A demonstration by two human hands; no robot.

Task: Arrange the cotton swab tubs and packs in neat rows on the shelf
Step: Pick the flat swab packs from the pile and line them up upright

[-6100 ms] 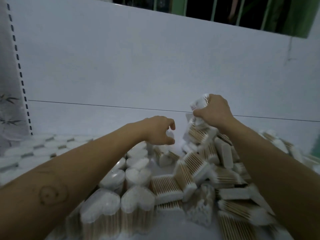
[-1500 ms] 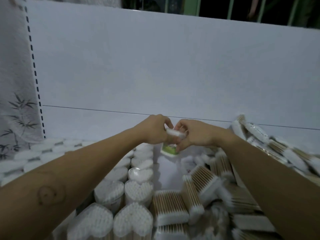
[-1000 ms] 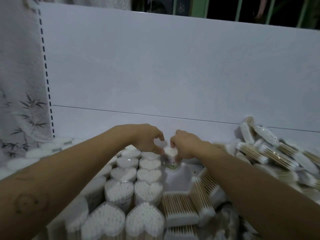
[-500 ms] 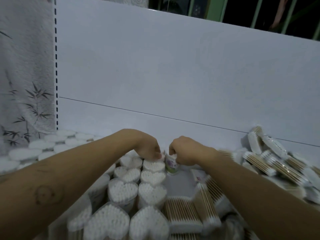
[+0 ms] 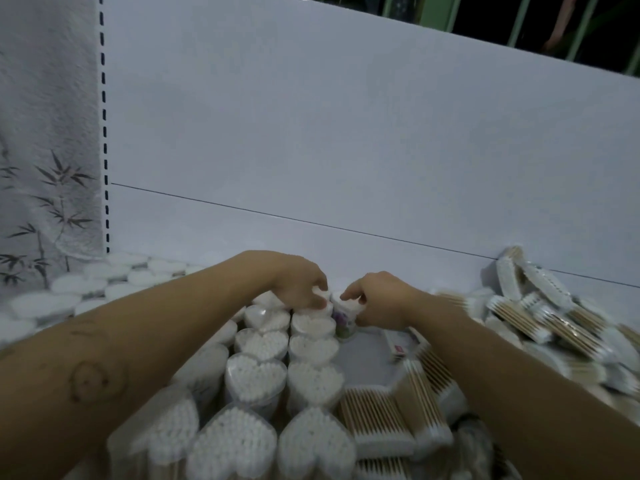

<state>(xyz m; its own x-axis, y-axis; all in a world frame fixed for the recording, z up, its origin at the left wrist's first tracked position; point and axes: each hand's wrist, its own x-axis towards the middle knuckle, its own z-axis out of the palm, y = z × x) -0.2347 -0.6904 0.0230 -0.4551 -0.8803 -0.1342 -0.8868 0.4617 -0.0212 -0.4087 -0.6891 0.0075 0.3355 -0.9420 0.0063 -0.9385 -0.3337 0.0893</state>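
Observation:
Heart-shaped cotton swab tubs stand in rows running away from me on the white shelf. At the far end of the rows stands one tub with a flowery label, just right of the second column. My left hand pinches its top left edge. My right hand curls over its right side, index finger on the lid. Flat packs of wooden-stick swabs lie loose beside the rows.
A heap of flat swab packs is piled at the right against the white back panel. Round white tubs fill the shelf at the left. A small card lies on the bare shelf floor.
Both hands brought the labelled tub down from the air and stood it at the back of the rows. They now stay on its top; the view has shifted slightly.

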